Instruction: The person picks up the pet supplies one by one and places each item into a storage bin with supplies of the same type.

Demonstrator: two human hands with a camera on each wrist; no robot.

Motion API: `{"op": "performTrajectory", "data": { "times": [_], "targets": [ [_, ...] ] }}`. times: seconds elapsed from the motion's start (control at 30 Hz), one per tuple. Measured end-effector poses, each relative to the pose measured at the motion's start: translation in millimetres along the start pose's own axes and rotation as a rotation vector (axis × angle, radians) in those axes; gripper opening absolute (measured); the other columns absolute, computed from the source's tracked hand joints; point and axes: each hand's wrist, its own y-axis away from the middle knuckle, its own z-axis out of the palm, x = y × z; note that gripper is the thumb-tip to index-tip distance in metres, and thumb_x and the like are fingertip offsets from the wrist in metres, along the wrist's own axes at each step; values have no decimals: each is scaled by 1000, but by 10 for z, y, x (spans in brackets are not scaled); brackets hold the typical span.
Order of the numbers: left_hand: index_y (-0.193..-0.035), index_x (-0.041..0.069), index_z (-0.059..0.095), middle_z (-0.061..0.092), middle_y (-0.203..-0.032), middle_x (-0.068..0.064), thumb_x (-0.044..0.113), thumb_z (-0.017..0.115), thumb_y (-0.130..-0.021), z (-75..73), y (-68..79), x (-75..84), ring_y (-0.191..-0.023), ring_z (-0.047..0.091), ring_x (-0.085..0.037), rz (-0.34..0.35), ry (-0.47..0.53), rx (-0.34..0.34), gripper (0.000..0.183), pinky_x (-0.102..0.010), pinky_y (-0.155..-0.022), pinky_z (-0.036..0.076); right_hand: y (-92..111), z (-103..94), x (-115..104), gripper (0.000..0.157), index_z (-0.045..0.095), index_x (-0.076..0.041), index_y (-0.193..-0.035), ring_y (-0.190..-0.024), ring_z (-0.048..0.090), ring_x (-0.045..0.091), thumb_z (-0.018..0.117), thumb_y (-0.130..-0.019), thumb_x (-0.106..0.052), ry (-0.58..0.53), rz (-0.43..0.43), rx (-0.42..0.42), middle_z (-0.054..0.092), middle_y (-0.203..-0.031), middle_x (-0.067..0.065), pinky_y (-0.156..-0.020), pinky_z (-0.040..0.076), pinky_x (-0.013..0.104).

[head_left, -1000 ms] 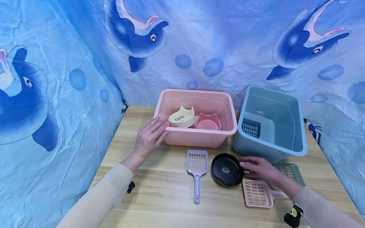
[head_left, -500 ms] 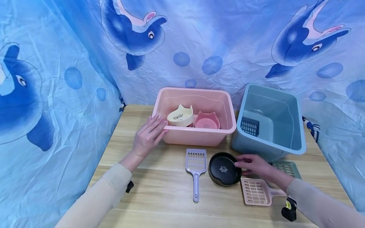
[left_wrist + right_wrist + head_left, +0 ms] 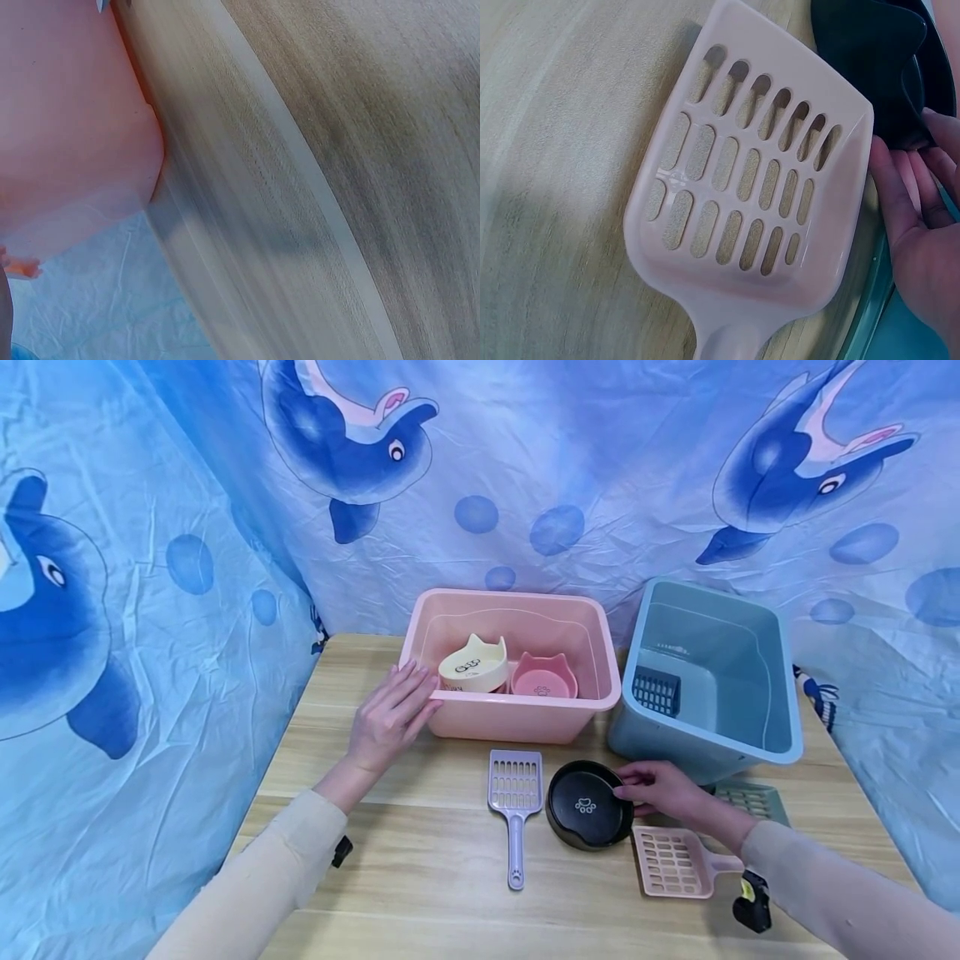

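Note:
My right hand (image 3: 660,789) holds a black pet bowl (image 3: 581,827) by its right side, thumb over the rim and fingers outside. The right wrist view shows the black bowl (image 3: 870,67) in that pinch, beside a pale pink litter scoop (image 3: 742,292). Against the left front corner of a pink litter bin (image 3: 517,720) rests my left hand (image 3: 386,718), its fingers extended along the rim. Inside this bin, a cream cat-eared bowl (image 3: 480,672) leans on something mostly hidden, beside a pink cat-eared bowl (image 3: 543,678). Only fingertips (image 3: 21,266) of the left hand show in its wrist view.
A lilac litter scoop (image 3: 516,814) lies left of the black bowl. At the back right stands a blue-grey bin (image 3: 667,747) with a dark scoop (image 3: 656,692) inside. A green scoop (image 3: 753,800) lies partly behind the right arm. Dolphin-printed curtains (image 3: 562,460) surround the wooden table (image 3: 420,893).
My right hand has moved slightly left onto the black bowl, its thumb now farther over the rim. The bowl has shifted a little left. The left hand stays on the pink bin.

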Motion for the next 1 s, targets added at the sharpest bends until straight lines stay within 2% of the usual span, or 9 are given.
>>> {"op": "performTrajectory", "data": {
  "times": [0.2, 0.47, 0.6, 0.8, 1.0],
  "targets": [
    [-124, 5, 80, 77, -125, -17, 37, 64, -108, -11, -6, 13, -122, 71, -42, -18, 10, 23, 39, -58, -111, 52, -24, 5, -31, 45, 62, 10, -140, -96, 71, 22, 74, -101, -9, 18, -58, -23, 73, -110, 13, -79, 68, 43],
    [-124, 5, 80, 77, -124, -18, 38, 62, -109, -15, -14, 22, -121, 71, -41, -3, 0, 28, 40, -62, -102, 57, -34, 14, -78, 41, 65, 9, -137, -94, 71, 21, 71, -100, -7, 54, -69, -55, 74, -106, 9, -76, 67, 42],
    [-125, 5, 79, 77, -125, -18, 37, 64, -109, -14, -18, 24, -122, 71, -41, -3, 1, 19, 39, -62, -102, 57, -4, 10, -150, 37, 66, 9, -134, -94, 72, 22, 69, -101, -5, 64, -116, -70, 74, -104, 9, -74, 68, 43],
    [-127, 5, 79, 76, -125, -18, 38, 64, -108, -18, 0, 36, -123, 70, -41, -9, 3, 8, 40, -59, -106, 55, 91, -12, -338, 32, 71, 7, -129, -91, 71, 20, 71, -100, -5, 90, -195, -102, 76, -102, 10, -72, 68, 43],
    [-125, 4, 79, 76, -125, -19, 41, 60, -110, -36, 13, 45, -123, 70, -42, -12, 4, 17, 44, -59, -107, 55, 264, -97, -718, 31, 74, 5, -127, -85, 69, 15, 75, -98, -8, 157, -284, -124, 77, -101, 10, -68, 67, 43]
  ]
}}
